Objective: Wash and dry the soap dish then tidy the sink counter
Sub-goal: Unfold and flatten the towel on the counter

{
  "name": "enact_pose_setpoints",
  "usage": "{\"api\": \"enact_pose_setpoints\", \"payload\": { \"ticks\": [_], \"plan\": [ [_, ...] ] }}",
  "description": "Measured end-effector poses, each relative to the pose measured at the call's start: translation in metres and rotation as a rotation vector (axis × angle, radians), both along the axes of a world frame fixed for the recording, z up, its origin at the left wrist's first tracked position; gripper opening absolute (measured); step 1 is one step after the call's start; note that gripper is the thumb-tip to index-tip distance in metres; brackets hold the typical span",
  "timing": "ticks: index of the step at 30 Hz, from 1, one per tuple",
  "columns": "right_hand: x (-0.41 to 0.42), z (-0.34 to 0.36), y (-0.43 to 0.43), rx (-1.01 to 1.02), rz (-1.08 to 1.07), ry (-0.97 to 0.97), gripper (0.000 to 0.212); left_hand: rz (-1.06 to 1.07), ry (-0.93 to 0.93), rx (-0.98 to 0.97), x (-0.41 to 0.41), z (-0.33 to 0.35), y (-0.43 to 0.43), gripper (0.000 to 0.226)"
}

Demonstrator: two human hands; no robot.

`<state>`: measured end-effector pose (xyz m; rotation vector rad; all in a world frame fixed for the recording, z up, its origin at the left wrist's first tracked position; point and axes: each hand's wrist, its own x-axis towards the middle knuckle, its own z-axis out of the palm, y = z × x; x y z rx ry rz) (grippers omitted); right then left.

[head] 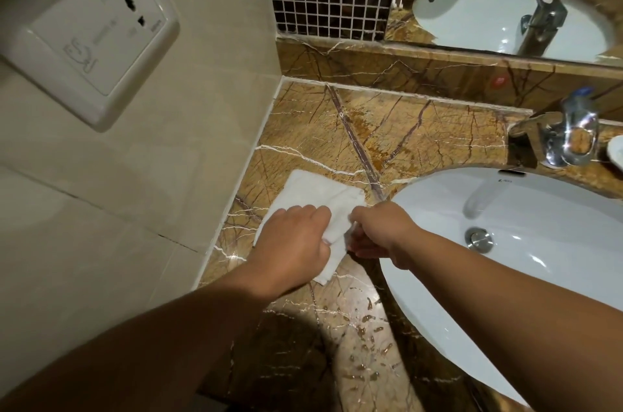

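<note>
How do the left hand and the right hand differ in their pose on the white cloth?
The left hand lies over the white cloth, knuckles up, pressing it on the marble counter; the right hand meets it only at the edge nearest the sink. The left hand covers much of the cloth; the right hand's fingers curl under, so its grip is hidden. Both are bare and touch the same cloth.

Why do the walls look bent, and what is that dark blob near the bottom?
Head view: the wide-angle lens bows the wall socket and tile lines. The dark patch on the counter is a shadow, probably the person's. Glare shows on the tap and the sink; the hands look slightly soft.
</note>
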<state>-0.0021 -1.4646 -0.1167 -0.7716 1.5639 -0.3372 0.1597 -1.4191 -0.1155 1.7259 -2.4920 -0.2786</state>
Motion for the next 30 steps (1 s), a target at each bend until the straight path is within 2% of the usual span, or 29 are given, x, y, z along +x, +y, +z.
{"api": "enact_pose_setpoints", "payload": {
  "ticks": [2, 6, 12, 17, 19, 22, 24, 27, 30],
  "plan": [
    [-0.002, -0.001, -0.002, -0.017, -0.042, 0.023, 0.02, -0.026, -0.026, -0.033, 0.008, 0.007, 0.001, 0.022],
    [0.0, -0.008, -0.005, -0.081, -0.057, 0.054, 0.022, -0.081, -0.091, 0.083, 0.01, -0.006, 0.015, 0.017],
    [0.002, -0.016, -0.007, -0.144, -0.035, 0.19, 0.025, -0.101, -0.132, 0.103, 0.006, -0.024, 0.021, 0.028],
    [0.004, -0.021, -0.007, -0.231, 0.018, 0.209, 0.044, -0.123, -0.113, 0.094, 0.004, -0.027, 0.021, 0.027],
    [0.004, -0.023, -0.01, -0.265, 0.056, 0.222, 0.033, -0.135, -0.095, 0.1, 0.005, -0.026, 0.021, 0.037],
    [0.003, -0.026, -0.018, -0.317, 0.069, 0.256, 0.003, -0.005, -0.003, 0.065, 0.011, -0.023, 0.013, 0.034],
    [0.002, -0.027, -0.023, -0.33, 0.099, 0.32, 0.008, 0.152, -0.021, 0.015, 0.021, -0.024, 0.003, 0.023],
    [0.005, -0.024, -0.026, -0.278, 0.137, 0.39, 0.014, 0.343, -0.074, 0.092, 0.036, -0.027, -0.009, 0.039],
    [0.007, -0.021, -0.029, -0.206, 0.225, 0.412, 0.024, 0.396, -0.038, 0.18, 0.037, -0.029, -0.012, 0.045]
  ]
}}
